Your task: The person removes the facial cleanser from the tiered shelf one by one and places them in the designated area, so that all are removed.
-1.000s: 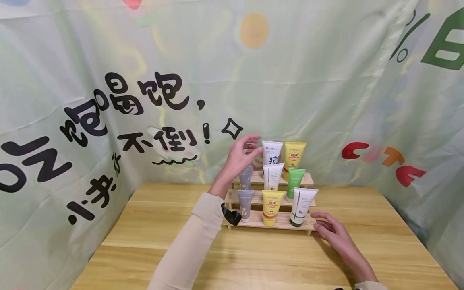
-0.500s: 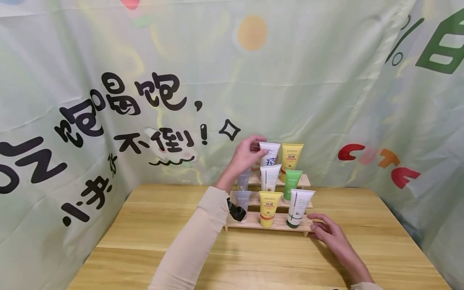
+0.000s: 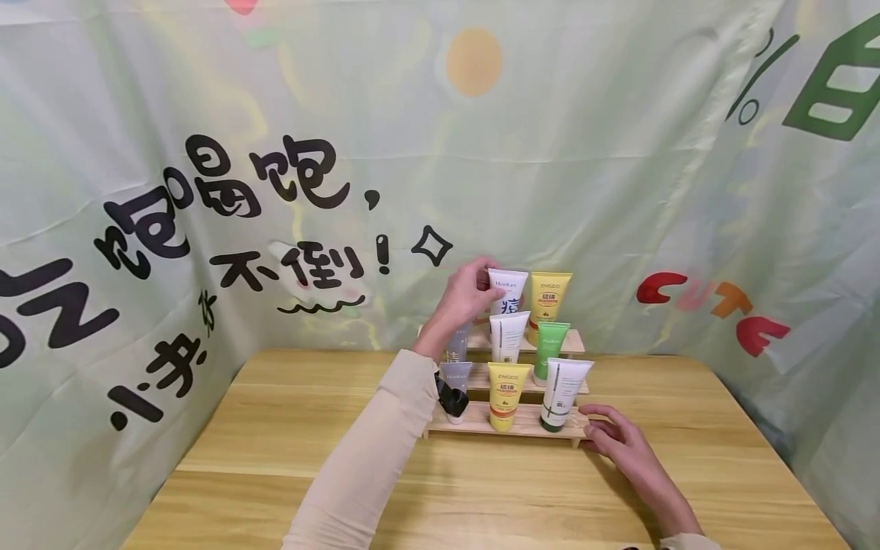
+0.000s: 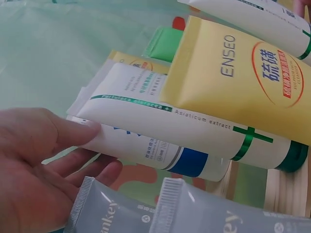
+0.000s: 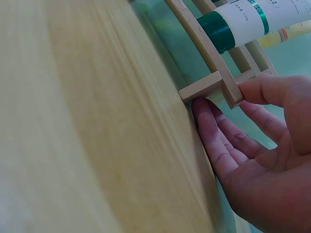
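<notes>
On a three-step wooden rack stand several squeeze tubes. My left hand pinches the upper end of a white tube with blue print on the top step. In the left wrist view my thumb lies on this white tube, its fingers behind. A white tube with a green stripe hides its lower part in the head view. My right hand grips the right end of the bottom step; in the right wrist view thumb and fingers straddle the shelf's end by a leg.
Beside the pinched tube is a yellow tube. Below stand a green tube, another yellow tube and a green-capped white tube. Two grey tubes, the lower one partly behind my wristband, line the left side. A printed curtain hangs behind.
My left hand has moved a little right from beside the white tube and taken hold of its upper end. The right hand has stayed at the rack's end. The head view has shifted slightly.
</notes>
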Tool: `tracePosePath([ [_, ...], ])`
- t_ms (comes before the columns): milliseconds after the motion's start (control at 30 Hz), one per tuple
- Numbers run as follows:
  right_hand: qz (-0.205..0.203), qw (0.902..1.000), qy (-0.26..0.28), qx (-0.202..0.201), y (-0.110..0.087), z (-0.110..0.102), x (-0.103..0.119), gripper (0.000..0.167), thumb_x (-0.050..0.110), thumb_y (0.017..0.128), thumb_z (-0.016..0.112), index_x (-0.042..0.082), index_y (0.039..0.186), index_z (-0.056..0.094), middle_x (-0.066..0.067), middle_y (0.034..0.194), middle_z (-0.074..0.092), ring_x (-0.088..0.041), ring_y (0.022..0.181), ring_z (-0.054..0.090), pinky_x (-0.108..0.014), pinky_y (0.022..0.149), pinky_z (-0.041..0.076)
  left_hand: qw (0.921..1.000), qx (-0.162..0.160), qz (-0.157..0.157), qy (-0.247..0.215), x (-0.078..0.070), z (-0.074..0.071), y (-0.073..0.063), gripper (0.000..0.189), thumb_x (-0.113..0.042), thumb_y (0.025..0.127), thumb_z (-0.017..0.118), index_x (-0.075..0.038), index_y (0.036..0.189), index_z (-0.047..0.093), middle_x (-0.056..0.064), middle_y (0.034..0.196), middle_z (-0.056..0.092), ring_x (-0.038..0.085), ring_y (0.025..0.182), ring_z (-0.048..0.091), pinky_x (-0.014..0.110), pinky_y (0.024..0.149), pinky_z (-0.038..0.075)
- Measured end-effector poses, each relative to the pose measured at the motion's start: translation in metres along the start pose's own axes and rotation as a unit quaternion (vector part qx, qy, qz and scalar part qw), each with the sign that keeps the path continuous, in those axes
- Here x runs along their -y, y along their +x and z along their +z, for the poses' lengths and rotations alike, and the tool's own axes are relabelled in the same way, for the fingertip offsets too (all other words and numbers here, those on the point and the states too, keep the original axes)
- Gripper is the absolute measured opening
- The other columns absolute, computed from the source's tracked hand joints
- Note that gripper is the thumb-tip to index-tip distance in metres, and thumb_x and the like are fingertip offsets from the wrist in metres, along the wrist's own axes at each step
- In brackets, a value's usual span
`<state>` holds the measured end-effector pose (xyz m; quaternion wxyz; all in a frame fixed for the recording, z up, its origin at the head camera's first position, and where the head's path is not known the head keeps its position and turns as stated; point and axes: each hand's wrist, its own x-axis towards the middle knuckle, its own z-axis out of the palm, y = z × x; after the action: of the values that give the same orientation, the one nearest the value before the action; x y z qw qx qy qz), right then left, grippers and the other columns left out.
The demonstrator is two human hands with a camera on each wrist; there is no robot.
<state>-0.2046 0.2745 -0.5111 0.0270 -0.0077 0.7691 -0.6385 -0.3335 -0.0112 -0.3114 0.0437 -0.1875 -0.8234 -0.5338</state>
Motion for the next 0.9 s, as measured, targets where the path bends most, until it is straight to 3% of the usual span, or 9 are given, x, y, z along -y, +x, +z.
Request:
tracePosePath([
  [200, -0.007, 1.0, 0.005, -0.002, 0.0, 0.0, 0.0, 0.043, 0.015, 0.105, 0.06, -0.006, 0.141, 0.049, -0.023, 0.131, 0.058, -0.008, 0.103, 0.065, -0.031, 0.087, 0.058, 0.9993, -0.024, 0.002, 0.03, -0.004, 0.001, -0.001, 0.027, 0.006, 0.091, 0.071, -0.005, 0.115, 0.066, 0.013, 0.104, 0.072, 0.021, 0.094, 0.067, 0.029, 0.079, 0.057],
  [400, -0.017, 0.9998, 0.009, -0.003, -0.001, 0.0, -0.001, 0.041, 0.012, 0.105, 0.058, -0.008, 0.14, 0.049, -0.024, 0.128, 0.059, -0.008, 0.102, 0.065, -0.031, 0.086, 0.059, 0.9987, -0.045, -0.005, 0.025, -0.004, -0.002, -0.004, 0.025, 0.008, 0.091, 0.071, -0.006, 0.111, 0.066, 0.01, 0.102, 0.072, 0.02, 0.092, 0.066, 0.028, 0.078, 0.056],
  [667, -0.006, 1.0, 0.006, -0.003, -0.002, 0.002, 0.001, 0.042, 0.014, 0.105, 0.058, -0.007, 0.141, 0.049, -0.023, 0.128, 0.06, -0.008, 0.103, 0.065, -0.03, 0.087, 0.058, 0.9954, -0.092, 0.018, 0.021, -0.003, -0.019, -0.01, 0.026, 0.006, 0.092, 0.071, -0.004, 0.115, 0.065, 0.015, 0.108, 0.073, 0.024, 0.097, 0.068, 0.035, 0.086, 0.057],
  [900, -0.002, 1.0, -0.004, -0.001, -0.004, 0.001, 0.002, 0.044, 0.017, 0.105, 0.059, -0.006, 0.142, 0.048, -0.023, 0.131, 0.059, -0.007, 0.104, 0.064, -0.029, 0.088, 0.058, 0.9891, -0.14, 0.044, -0.003, 0.008, -0.031, -0.017, 0.027, 0.005, 0.092, 0.072, -0.004, 0.117, 0.063, 0.016, 0.112, 0.074, 0.026, 0.102, 0.071, 0.038, 0.089, 0.058],
])
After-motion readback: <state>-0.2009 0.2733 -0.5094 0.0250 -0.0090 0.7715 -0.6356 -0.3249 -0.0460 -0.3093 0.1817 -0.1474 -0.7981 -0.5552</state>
